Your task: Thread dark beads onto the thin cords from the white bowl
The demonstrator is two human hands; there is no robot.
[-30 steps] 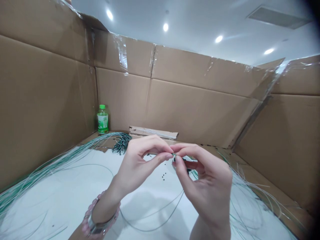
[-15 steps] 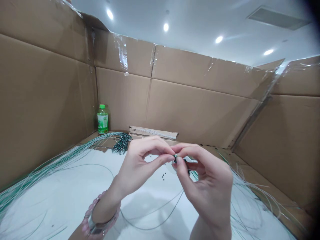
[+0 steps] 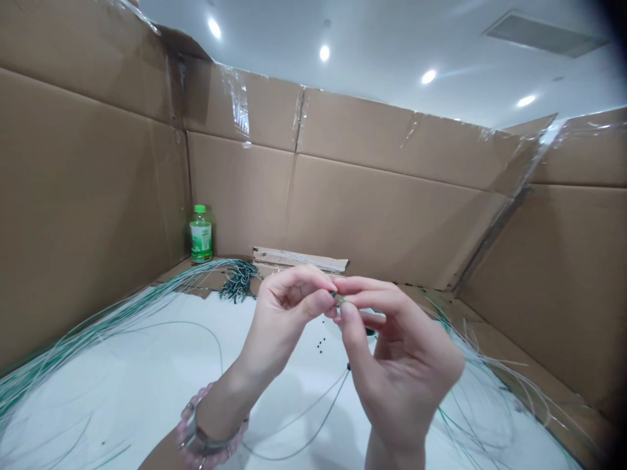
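In the middle of the view my left hand (image 3: 289, 303) and my right hand (image 3: 392, 346) meet, fingertips nearly touching. Between my left thumb and index finger a small dark piece (image 3: 334, 294) just shows; its kind is too small to make out. My right thumb and fingers pinch a thin green wire (image 3: 341, 300) beside it. Most of both is hidden by the fingers. Below, a looped thin wire (image 3: 313, 447) hangs over the white surface, with a small black bead-like piece (image 3: 348, 367) at its upper end near my right palm.
On the left lies a long bundle of green and white wires (image 3: 122, 303) with dark knotted ends (image 3: 238, 281). A green-capped bottle (image 3: 200, 235) stands in the back corner. Tiny black bits (image 3: 321, 346) dot the white surface (image 3: 161, 372). Loose wires (image 3: 482, 391) spread right; cardboard walls (image 3: 392, 215) surround everything.
The fingertips have shifted slightly up and my left hand a little right. Green wire now shows between the fingertips, and the black bead-like piece has come into view below my right hand.
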